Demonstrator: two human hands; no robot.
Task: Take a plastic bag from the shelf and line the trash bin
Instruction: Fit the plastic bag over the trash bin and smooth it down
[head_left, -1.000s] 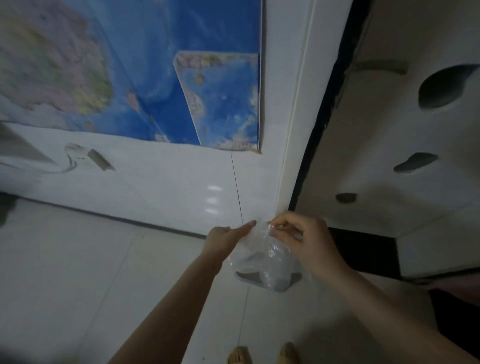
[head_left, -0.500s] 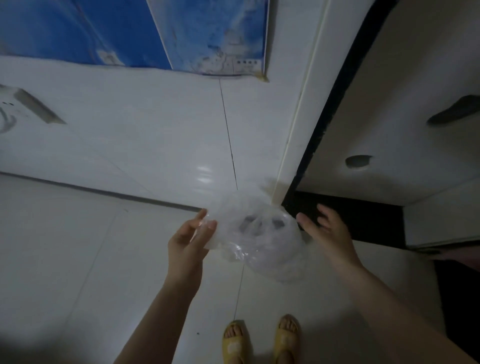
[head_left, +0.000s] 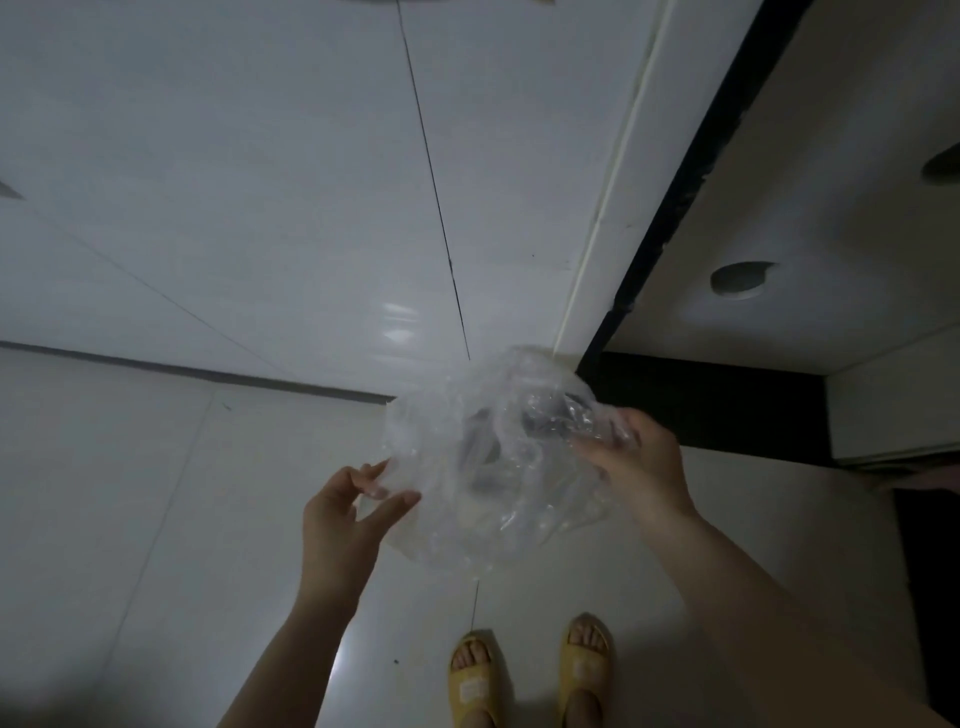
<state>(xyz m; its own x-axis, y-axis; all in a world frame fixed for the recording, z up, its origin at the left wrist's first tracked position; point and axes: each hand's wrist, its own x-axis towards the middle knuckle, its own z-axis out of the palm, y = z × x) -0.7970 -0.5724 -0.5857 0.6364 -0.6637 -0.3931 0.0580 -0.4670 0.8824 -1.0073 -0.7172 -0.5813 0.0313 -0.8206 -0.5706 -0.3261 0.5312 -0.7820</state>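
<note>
Holding a clear plastic bag (head_left: 488, 467) up in the air between two hands, above the white tiled floor (head_left: 156, 519).

Right hand (head_left: 636, 462) closed on the bag's crinkled top edge, on the right side. Left hand (head_left: 348, 514) at the bag's lower left edge, thumb and fingers a little apart, fingertips touching the thin plastic; cannot tell if pinching it or only touching. Bag puffed out and see-through, hanging in front of the spot where the white wall (head_left: 260, 182) meets the floor, near the dark gap (head_left: 691, 171) beside the white cabinet (head_left: 831, 208). Two feet in yellow sandals (head_left: 475, 680) standing on the floor near the bottom edge, right under the bag.
</note>
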